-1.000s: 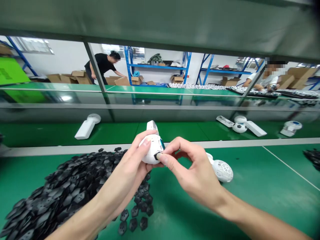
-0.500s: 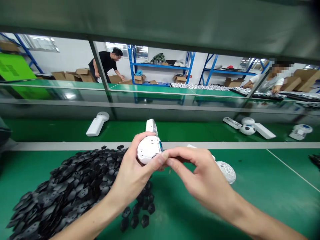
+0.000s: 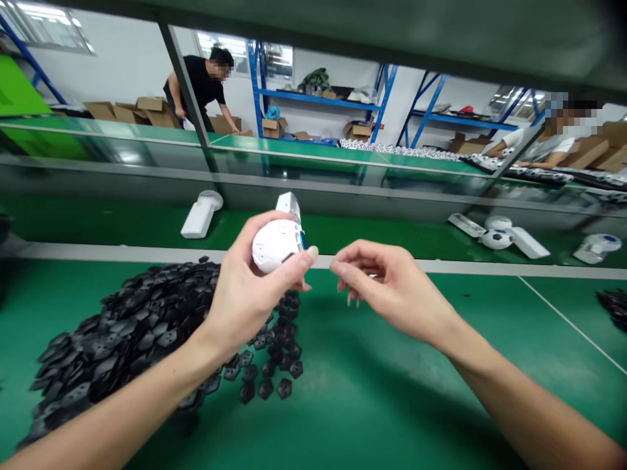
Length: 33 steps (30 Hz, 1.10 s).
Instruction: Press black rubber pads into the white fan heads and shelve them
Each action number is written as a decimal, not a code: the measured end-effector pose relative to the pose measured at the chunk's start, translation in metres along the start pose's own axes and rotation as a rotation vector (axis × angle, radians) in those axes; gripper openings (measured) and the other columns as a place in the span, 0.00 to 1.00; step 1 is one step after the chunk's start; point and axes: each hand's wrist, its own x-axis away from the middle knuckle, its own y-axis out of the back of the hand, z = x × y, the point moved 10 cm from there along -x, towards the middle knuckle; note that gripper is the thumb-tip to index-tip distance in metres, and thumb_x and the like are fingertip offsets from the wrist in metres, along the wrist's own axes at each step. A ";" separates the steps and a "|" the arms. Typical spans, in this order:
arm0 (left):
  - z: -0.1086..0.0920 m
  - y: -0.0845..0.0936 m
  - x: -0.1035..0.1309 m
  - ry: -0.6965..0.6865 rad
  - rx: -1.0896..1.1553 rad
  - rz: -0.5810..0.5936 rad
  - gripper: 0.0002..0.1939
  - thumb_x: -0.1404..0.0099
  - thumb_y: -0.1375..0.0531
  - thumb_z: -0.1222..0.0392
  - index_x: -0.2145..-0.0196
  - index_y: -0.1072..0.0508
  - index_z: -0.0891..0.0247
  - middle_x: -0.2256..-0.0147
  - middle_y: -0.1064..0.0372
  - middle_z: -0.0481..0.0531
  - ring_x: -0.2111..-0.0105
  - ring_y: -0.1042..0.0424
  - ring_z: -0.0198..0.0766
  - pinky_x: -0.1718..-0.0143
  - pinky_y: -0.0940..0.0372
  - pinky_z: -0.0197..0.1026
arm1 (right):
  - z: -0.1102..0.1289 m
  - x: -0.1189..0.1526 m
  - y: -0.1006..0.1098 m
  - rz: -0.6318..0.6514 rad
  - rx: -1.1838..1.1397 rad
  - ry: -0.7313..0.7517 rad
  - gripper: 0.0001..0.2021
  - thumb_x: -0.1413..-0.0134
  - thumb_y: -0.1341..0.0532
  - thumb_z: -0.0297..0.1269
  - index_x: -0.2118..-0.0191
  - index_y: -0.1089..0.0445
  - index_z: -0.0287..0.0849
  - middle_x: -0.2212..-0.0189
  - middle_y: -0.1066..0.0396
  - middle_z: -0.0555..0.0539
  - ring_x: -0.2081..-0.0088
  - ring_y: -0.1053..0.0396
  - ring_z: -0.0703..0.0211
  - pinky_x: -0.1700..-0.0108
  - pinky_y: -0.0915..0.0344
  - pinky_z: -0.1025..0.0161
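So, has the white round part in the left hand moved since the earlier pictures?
Yes. The white round part has moved upward in the view, against the pale rail: before, it sat mostly below the rail's line; now most of it is above.

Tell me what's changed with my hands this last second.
Your right hand has moved right, off the white rounded plastic part; the black plastic piece it pinched no longer shows between its fingertips. Your left thumb has moved to the part's lower right edge. Your left hand still grips that part; the pile of black pentagonal plastic pieces still lies left.
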 end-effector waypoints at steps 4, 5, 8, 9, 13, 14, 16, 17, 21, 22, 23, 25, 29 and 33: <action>-0.010 0.008 -0.008 -0.051 -0.010 -0.047 0.29 0.41 0.23 0.52 0.47 0.27 0.61 0.68 0.26 0.47 0.78 0.26 0.35 0.76 0.21 0.36 | -0.018 0.008 -0.044 0.289 0.330 -0.066 0.08 0.34 0.32 0.35 0.67 0.20 0.44 0.75 0.20 0.52 0.74 0.24 0.60 0.70 0.37 0.64; -0.012 0.008 -0.009 -0.063 0.001 -0.047 0.28 0.41 0.24 0.52 0.47 0.27 0.61 0.69 0.26 0.46 0.79 0.26 0.34 0.76 0.22 0.36 | -0.020 0.010 -0.054 0.326 0.407 -0.039 0.06 0.35 0.31 0.33 0.66 0.19 0.44 0.74 0.20 0.52 0.73 0.24 0.59 0.69 0.38 0.63; -0.013 0.010 -0.014 -0.063 0.059 -0.044 0.29 0.43 0.24 0.55 0.47 0.28 0.59 0.68 0.27 0.46 0.77 0.25 0.35 0.75 0.22 0.37 | -0.024 0.015 -0.079 0.412 0.562 0.064 0.04 0.36 0.30 0.31 0.61 0.17 0.46 0.66 0.16 0.49 0.64 0.20 0.54 0.65 0.40 0.62; -0.013 0.010 -0.015 -0.053 0.084 -0.039 0.30 0.44 0.23 0.56 0.47 0.29 0.58 0.66 0.27 0.46 0.75 0.24 0.35 0.73 0.20 0.38 | -0.025 0.018 -0.086 0.443 0.591 0.090 0.05 0.35 0.31 0.31 0.60 0.17 0.47 0.63 0.16 0.48 0.61 0.20 0.53 0.63 0.39 0.62; -0.011 0.007 -0.020 0.016 0.211 0.012 0.28 0.40 0.26 0.59 0.47 0.33 0.57 0.62 0.28 0.47 0.69 0.23 0.35 0.62 0.18 0.44 | -0.029 0.025 -0.102 0.528 0.672 0.170 0.06 0.31 0.34 0.33 0.55 0.18 0.46 0.59 0.17 0.45 0.56 0.20 0.52 0.62 0.38 0.62; -0.011 0.006 -0.020 0.038 0.233 0.023 0.24 0.36 0.29 0.58 0.47 0.33 0.57 0.61 0.27 0.48 0.68 0.23 0.35 0.60 0.19 0.44 | -0.029 0.026 -0.103 0.531 0.679 0.181 0.05 0.31 0.34 0.34 0.54 0.18 0.46 0.58 0.17 0.45 0.56 0.21 0.52 0.62 0.39 0.62; -0.010 0.005 -0.019 0.080 0.260 0.030 0.15 0.28 0.36 0.55 0.48 0.33 0.59 0.61 0.28 0.50 0.66 0.23 0.36 0.58 0.20 0.45 | -0.029 0.026 -0.103 0.519 0.685 0.187 0.04 0.31 0.32 0.35 0.54 0.19 0.46 0.58 0.18 0.46 0.57 0.21 0.53 0.63 0.39 0.61; -0.009 0.005 -0.018 0.093 0.269 0.027 0.12 0.25 0.39 0.54 0.49 0.33 0.59 0.61 0.28 0.51 0.66 0.23 0.37 0.57 0.20 0.46 | -0.028 0.026 -0.102 0.508 0.690 0.184 0.04 0.31 0.32 0.35 0.55 0.19 0.45 0.59 0.18 0.46 0.58 0.21 0.53 0.64 0.40 0.61; -0.011 0.007 -0.016 0.097 0.286 -0.001 0.09 0.22 0.45 0.54 0.51 0.31 0.60 0.60 0.29 0.52 0.64 0.23 0.40 0.57 0.20 0.48 | -0.027 0.028 -0.104 0.526 0.778 0.205 0.04 0.30 0.33 0.35 0.54 0.21 0.44 0.58 0.19 0.47 0.59 0.22 0.52 0.69 0.47 0.59; -0.012 0.008 -0.016 0.095 0.281 -0.007 0.09 0.22 0.45 0.54 0.51 0.31 0.60 0.60 0.29 0.53 0.64 0.23 0.40 0.58 0.21 0.48 | -0.026 0.029 -0.106 0.547 0.815 0.229 0.04 0.29 0.34 0.35 0.54 0.21 0.43 0.59 0.19 0.47 0.59 0.22 0.52 0.70 0.50 0.58; -0.012 0.008 -0.016 0.096 0.277 -0.009 0.09 0.22 0.44 0.54 0.50 0.31 0.60 0.60 0.28 0.53 0.63 0.24 0.40 0.58 0.21 0.47 | -0.025 0.032 -0.109 0.570 0.854 0.262 0.04 0.28 0.34 0.35 0.54 0.22 0.42 0.59 0.19 0.47 0.59 0.22 0.52 0.70 0.52 0.57; -0.012 0.009 -0.017 0.102 0.281 -0.006 0.10 0.22 0.44 0.53 0.50 0.31 0.60 0.60 0.28 0.54 0.63 0.24 0.40 0.60 0.21 0.45 | -0.022 0.036 -0.115 0.602 0.924 0.354 0.04 0.27 0.36 0.34 0.55 0.22 0.41 0.60 0.20 0.46 0.60 0.24 0.53 0.71 0.54 0.56; -0.009 0.008 -0.016 0.134 0.328 0.009 0.08 0.22 0.42 0.53 0.51 0.31 0.60 0.60 0.28 0.53 0.64 0.24 0.39 0.62 0.21 0.42 | -0.011 0.047 -0.125 0.580 1.039 0.578 0.08 0.27 0.39 0.27 0.60 0.24 0.40 0.65 0.23 0.46 0.64 0.27 0.54 0.73 0.53 0.56; -0.005 0.008 -0.015 0.152 0.340 0.005 0.08 0.21 0.43 0.53 0.51 0.32 0.60 0.61 0.28 0.53 0.65 0.24 0.39 0.63 0.20 0.43 | -0.005 0.057 -0.132 0.533 1.076 0.735 0.14 0.29 0.45 0.21 0.64 0.25 0.39 0.69 0.25 0.44 0.67 0.28 0.54 0.74 0.51 0.56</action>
